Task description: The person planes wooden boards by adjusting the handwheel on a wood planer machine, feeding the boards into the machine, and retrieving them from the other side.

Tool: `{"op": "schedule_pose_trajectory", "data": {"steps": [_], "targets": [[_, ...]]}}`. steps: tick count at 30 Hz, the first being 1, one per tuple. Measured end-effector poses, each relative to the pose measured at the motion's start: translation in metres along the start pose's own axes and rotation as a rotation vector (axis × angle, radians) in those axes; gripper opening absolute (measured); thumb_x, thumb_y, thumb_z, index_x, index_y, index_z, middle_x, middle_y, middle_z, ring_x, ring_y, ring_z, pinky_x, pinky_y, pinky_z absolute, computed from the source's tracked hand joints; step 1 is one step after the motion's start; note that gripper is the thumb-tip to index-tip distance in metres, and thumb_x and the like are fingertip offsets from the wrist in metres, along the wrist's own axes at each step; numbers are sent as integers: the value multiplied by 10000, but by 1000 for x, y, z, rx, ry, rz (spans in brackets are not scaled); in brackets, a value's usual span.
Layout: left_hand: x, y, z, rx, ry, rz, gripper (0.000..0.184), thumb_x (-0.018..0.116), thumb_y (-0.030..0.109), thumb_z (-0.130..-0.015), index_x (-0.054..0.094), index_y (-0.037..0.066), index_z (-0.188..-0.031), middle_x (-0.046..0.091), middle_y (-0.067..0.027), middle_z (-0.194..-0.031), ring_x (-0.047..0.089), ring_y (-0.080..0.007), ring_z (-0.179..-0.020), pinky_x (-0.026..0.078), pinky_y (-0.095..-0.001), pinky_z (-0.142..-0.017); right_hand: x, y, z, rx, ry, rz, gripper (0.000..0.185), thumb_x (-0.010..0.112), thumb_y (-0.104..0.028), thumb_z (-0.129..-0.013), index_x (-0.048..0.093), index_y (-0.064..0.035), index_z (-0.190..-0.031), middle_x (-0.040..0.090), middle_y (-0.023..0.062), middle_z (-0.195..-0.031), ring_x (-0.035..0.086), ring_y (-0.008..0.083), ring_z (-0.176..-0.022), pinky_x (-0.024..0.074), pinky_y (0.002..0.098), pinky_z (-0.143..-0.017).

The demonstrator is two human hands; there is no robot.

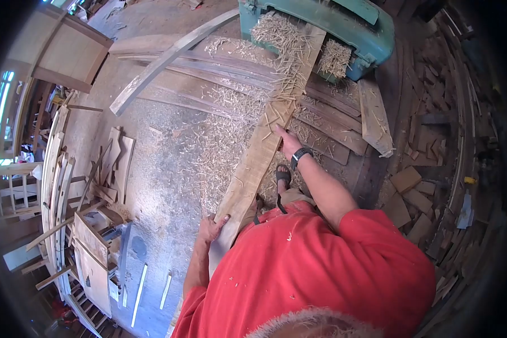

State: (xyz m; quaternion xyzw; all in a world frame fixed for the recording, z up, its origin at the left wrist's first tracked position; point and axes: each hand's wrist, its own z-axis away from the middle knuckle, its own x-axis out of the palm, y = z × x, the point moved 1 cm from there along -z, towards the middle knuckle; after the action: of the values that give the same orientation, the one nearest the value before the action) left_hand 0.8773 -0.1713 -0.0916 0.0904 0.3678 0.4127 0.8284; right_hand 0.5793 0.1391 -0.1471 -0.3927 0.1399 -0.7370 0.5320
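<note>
A long wooden board (252, 163) runs from beside my body up to a green machine (360, 25), its far end covered in shavings at the machine's opening. My left hand (211, 230) grips the board's left edge near my body, thumb on top. Farther along, my right hand (288, 143), with a dark watch on the wrist, holds the right edge with its thumb over the top face. The fingers of both hands are partly hidden under the board. Curled shavings (276, 31) are heaped at the machine's mouth.
Long planks (231, 70) lie on the floor beneath the board, among scattered shavings. A pale beam (169, 63) slants down left of the machine. Stacked strips and a wooden frame (90, 265) stand at left. Wood offcuts (405, 179) are piled at right, near my sandalled foot (283, 176).
</note>
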Motion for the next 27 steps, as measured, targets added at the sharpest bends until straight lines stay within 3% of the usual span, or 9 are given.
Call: {"op": "schedule_pose_trajectory", "data": {"steps": [10,23,27], "targets": [[-3,-12,24,-53,-53,-25,857,584,751,-743,677,-57,-1011,661,-321,-919,644,-455,-935,491,-474,-821,9,14,29,6,23,90,475,687,-415,-875,585,-79,-1196,653,50,-1067,646,186,-910,534,361,-765],[13,-62,47,-39,-18,103,813,626,716,-728,673,-53,-986,650,-316,-822,645,-442,-828,484,-470,-758,9,42,46,84,-51,-3,478,717,-389,-853,582,-88,-1199,650,60,-1079,646,206,-942,534,384,-812],[14,-78,53,-67,-22,42,800,623,719,-729,675,-49,-946,651,-309,-820,640,-441,-821,479,-476,-758,2,26,29,105,14,-38,584,707,-504,-826,573,-109,-1234,636,55,-1124,608,220,-1034,494,400,-862]]}}
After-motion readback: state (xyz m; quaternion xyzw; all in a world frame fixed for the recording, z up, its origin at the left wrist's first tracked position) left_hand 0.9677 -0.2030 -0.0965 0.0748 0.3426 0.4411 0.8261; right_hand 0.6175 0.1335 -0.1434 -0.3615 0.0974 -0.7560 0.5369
